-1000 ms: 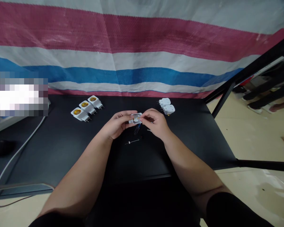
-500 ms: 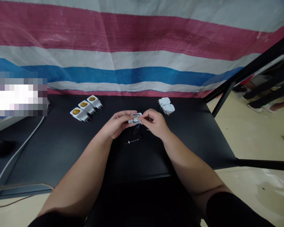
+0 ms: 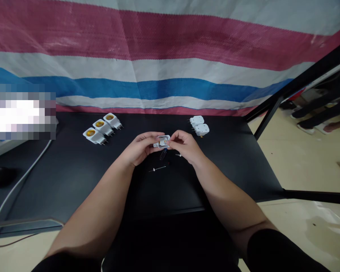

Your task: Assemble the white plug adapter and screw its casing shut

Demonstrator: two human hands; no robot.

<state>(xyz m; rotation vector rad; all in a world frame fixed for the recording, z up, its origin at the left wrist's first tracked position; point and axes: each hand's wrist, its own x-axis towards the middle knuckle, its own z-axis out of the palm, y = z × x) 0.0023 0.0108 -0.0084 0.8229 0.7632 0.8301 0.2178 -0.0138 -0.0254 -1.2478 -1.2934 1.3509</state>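
Note:
A white plastic housing with small brass-coloured parts inside is held between the fingers and thumb of my left hand. At the housing's right end, my right hand has its thumb and fingers bent together against the rim; anything small between them is too hidden to make out. Just below the housing a screwdriver with a dark clear handle lies on the table. Closer to me is a thin metal rod with a white piece. Another small white-and-metal piece lies beneath my right hand.
Three white plug sockets with gold-coloured insides stand at the back left of the black table. Two white plug pieces lie at the back right. A mouse and a cable are on the left. A person's legs show beyond the frame.
My right hand has shifted slightly at the housing, its thumb and fingers now nearer the right rim. The small piece beneath it shows more. My left hand keeps its hold.

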